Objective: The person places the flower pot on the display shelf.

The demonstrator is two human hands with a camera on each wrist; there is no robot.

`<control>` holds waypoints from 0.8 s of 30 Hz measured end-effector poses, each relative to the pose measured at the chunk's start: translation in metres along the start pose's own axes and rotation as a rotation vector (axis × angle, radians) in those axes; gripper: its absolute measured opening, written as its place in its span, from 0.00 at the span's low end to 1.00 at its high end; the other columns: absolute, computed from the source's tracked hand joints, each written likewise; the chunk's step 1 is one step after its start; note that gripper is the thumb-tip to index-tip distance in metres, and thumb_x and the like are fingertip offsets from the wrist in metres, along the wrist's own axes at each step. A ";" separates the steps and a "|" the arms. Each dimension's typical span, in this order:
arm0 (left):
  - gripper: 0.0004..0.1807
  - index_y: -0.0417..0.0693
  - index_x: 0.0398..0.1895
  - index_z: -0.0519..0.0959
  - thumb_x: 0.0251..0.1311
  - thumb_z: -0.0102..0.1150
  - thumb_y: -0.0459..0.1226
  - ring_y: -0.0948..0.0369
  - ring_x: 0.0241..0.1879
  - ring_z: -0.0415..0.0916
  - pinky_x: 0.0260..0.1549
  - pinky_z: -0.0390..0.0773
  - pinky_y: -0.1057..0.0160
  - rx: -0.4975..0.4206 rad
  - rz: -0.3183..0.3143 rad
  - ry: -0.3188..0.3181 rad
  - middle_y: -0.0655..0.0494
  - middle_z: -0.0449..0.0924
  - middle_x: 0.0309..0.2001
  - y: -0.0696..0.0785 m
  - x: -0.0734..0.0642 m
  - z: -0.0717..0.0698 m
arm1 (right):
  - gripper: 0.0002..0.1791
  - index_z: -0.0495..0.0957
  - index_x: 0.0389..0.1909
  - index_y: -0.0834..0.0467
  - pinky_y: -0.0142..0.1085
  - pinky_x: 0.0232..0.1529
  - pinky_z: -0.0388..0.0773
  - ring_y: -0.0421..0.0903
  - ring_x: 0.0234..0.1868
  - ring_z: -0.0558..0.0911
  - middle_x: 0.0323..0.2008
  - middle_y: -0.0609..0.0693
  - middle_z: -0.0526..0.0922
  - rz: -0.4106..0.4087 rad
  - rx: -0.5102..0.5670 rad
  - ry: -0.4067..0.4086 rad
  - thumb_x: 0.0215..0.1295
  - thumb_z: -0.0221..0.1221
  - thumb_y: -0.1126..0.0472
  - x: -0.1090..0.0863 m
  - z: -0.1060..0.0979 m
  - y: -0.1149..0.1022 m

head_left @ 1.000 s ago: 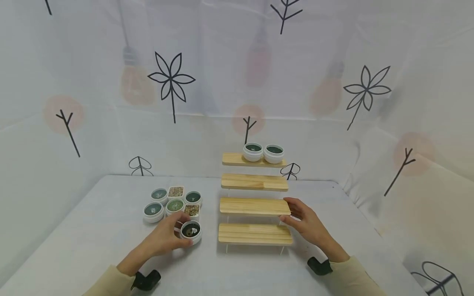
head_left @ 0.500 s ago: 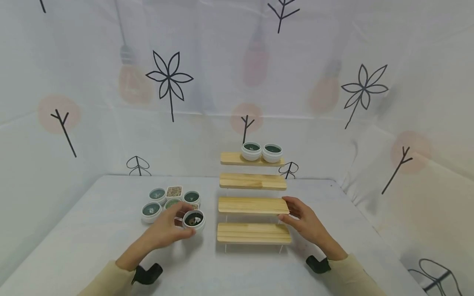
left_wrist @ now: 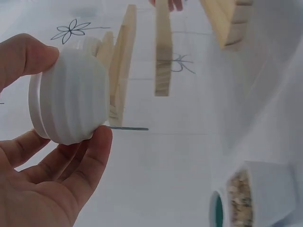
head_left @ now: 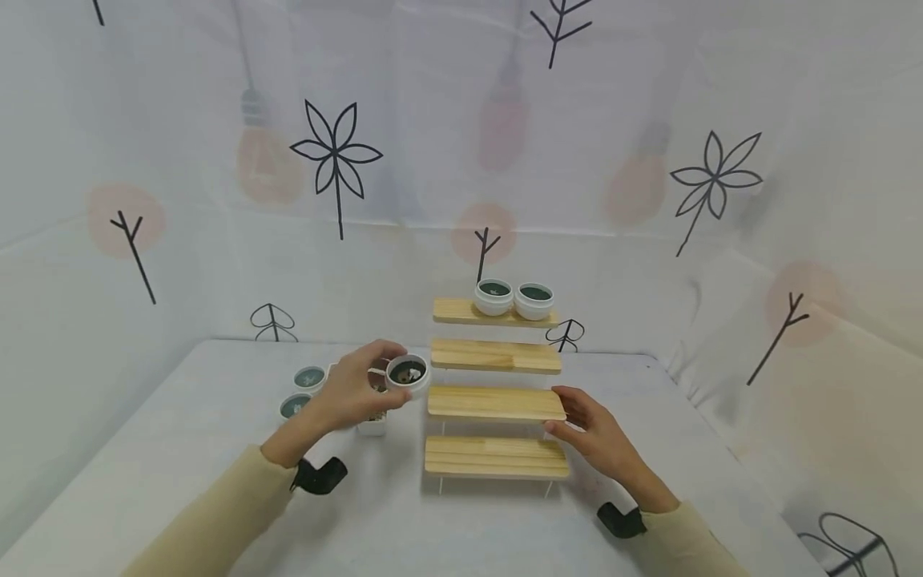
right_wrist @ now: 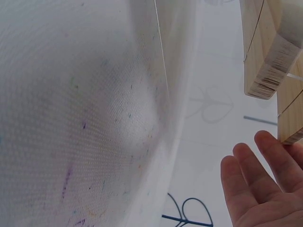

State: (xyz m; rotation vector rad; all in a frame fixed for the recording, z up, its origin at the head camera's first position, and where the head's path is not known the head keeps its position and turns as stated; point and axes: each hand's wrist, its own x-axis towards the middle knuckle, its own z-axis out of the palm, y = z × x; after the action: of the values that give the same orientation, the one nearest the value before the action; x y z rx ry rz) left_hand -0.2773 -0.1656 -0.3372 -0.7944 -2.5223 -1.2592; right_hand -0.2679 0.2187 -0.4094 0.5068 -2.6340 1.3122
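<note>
My left hand (head_left: pixel 353 389) holds a small round white pot (head_left: pixel 408 377) between thumb and fingers, raised off the table just left of a tiered wooden display stand (head_left: pixel 497 403). Inside the pot is a dark surface with a small pale and brown patch. The left wrist view shows the ribbed side of the pot, with the thumb on one side and fingers on the other. At the stand's right end, my right hand (head_left: pixel 594 433) grips the second tier from the bottom, thumb in front and index finger behind. Its other fingers (right_wrist: pixel 246 170) extend straight.
Two round white pots (head_left: pixel 493 298) with dark green tops stand on the top tier. Left of the stand are more pots (head_left: pixel 310 378), partly hidden by my left hand, including a square white one (left_wrist: pixel 270 194) with gravel. A patterned white cloth (head_left: pixel 404 280) hangs behind.
My left hand has lifted the round pot off the table and carried it up and to the right, towards the stand. The right hand stays at the stand's end.
</note>
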 end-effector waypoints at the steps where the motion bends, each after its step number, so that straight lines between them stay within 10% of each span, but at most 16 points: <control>1: 0.28 0.46 0.55 0.72 0.49 0.70 0.39 0.60 0.43 0.78 0.42 0.81 0.64 0.001 0.011 0.000 0.54 0.78 0.48 0.002 0.005 0.000 | 0.34 0.65 0.65 0.58 0.52 0.59 0.71 0.54 0.60 0.74 0.59 0.57 0.74 0.000 0.000 0.001 0.61 0.64 0.49 0.000 0.000 0.000; 24: 0.29 0.41 0.57 0.72 0.51 0.68 0.40 0.54 0.44 0.78 0.44 0.81 0.58 -0.013 0.078 -0.032 0.48 0.78 0.48 0.013 0.107 -0.011 | 0.33 0.66 0.64 0.56 0.52 0.59 0.71 0.54 0.60 0.74 0.59 0.56 0.74 0.002 0.013 0.008 0.60 0.64 0.49 0.002 0.001 0.000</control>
State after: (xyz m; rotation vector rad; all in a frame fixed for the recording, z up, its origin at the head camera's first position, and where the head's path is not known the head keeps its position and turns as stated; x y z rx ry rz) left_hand -0.3602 -0.1282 -0.2778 -0.9131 -2.4843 -1.2493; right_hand -0.2702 0.2171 -0.4098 0.4996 -2.6216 1.3303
